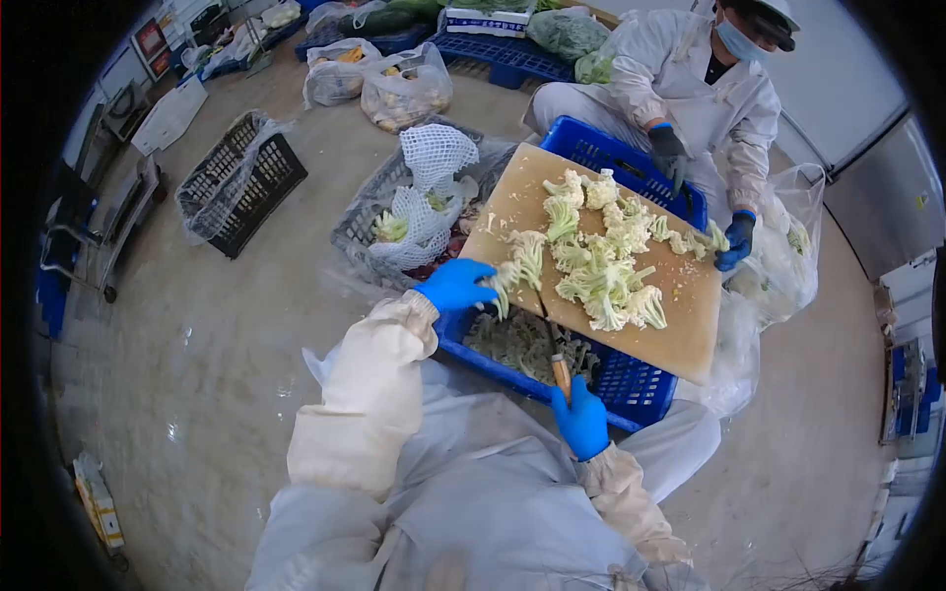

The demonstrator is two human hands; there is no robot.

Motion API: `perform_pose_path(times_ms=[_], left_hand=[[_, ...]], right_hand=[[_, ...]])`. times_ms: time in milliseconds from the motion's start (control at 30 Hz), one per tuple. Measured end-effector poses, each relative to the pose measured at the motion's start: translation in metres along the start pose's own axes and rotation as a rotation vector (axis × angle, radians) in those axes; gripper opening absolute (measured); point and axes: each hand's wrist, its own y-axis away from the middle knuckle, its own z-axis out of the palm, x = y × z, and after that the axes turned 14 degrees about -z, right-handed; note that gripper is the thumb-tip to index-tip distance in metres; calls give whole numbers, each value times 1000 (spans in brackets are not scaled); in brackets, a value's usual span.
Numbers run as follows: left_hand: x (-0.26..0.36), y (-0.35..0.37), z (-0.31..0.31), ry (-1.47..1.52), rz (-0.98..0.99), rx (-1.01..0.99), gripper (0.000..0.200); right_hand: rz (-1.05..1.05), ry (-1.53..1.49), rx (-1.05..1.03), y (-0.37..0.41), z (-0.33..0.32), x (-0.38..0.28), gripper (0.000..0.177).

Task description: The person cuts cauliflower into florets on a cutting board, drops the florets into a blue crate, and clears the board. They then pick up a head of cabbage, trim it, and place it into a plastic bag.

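Observation:
My left hand (455, 286), in a blue glove, is closed on a piece of cauliflower (505, 284) at the near left edge of the cutting board (685, 340). In my blue-gloved right hand (581, 422) is a knife (562, 376), gripped by its wooden handle. Its dark, narrow blade points away from me, the tip near the cauliflower by my left hand. Cut cauliflower (606, 271) lies heaped on the middle of the board. The board rests across a blue crate (631, 394), where pale trimmings (517, 347) lie under its near edge.
Opposite me sits a co-worker (695, 98), one gloved hand (736, 241) at the board's far right. A lined crate (365, 222) with foam netting (439, 158) stands at left. Further off are a black crate (246, 182), filled bags (406, 89) and a trolley (123, 231).

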Motion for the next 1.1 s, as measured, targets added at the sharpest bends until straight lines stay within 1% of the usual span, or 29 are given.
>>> perform_pose_path(times_ms=[33, 100, 133, 200, 233, 267, 333, 367, 400, 433, 467, 533, 600, 633, 667, 733, 800, 933, 1000, 1100], left_hand=[[18, 7, -6, -2, 4, -3, 27], [47, 16, -19, 175, -251, -405, 26], [37, 7, -12, 173, -250, -406, 26], [9, -21, 6, -4, 17, 285, 21], [13, -28, 6, -7, -34, 348, 20], [15, -37, 11, -5, -30, 348, 20], [14, -58, 27, 41, 221, 665, 25], [16, -65, 28, 36, 206, 540, 30], [13, -71, 32, 42, 211, 539, 30], [11, -76, 37, 27, 195, 505, 31], [8, -80, 43, 13, 177, 470, 31], [12, -79, 41, 80, 194, 456, 28], [15, -76, 34, 87, 131, 389, 22], [16, -73, 35, 163, 139, 393, 19], [18, -71, 34, 160, 138, 391, 19], [17, -70, 32, 33, 112, 407, 20], [17, -68, 34, 39, 112, 418, 21], [16, -69, 39, 15, 139, 471, 21], [16, -69, 40, 40, 140, 462, 21], [15, -70, 40, 61, 130, 451, 21]], right_hand=[[19, 16, 27, -2, 0, 5, 28], [27, 11, 99, -8, 2, 11, 28], [29, 11, 101, -12, 2, 13, 28], [-12, 41, 166, -20, 4, 16, 30], [-10, 42, 169, -24, 6, 17, 30], [3, 50, 155, -28, 7, 20, 30], [13, 63, 143, -30, 4, 19, 31], [47, 24, 69, -28, 0, 15, 31], [84, -14, -5, -26, -6, 11, 31], [64, -7, -38, -23, -13, 7, 30], [70, -1, -40, -22, -17, 5, 30], [41, -53, 48, -20, -20, 2, 30], [24, -29, 85, -27, -17, 3, 30], [15, 0, 78, -31, -10, 6, 30], [4, 27, 71, -35, -5, 7, 31], [7, 29, 50, -39, -3, 1, 31], [55, 33, 18, -39, -6, -7, 27], [86, 63, 36, -38, -7, -8, 27], [66, 41, 9, -40, -8, -6, 32], [10, 73, 16, -46, -8, -4, 31]])
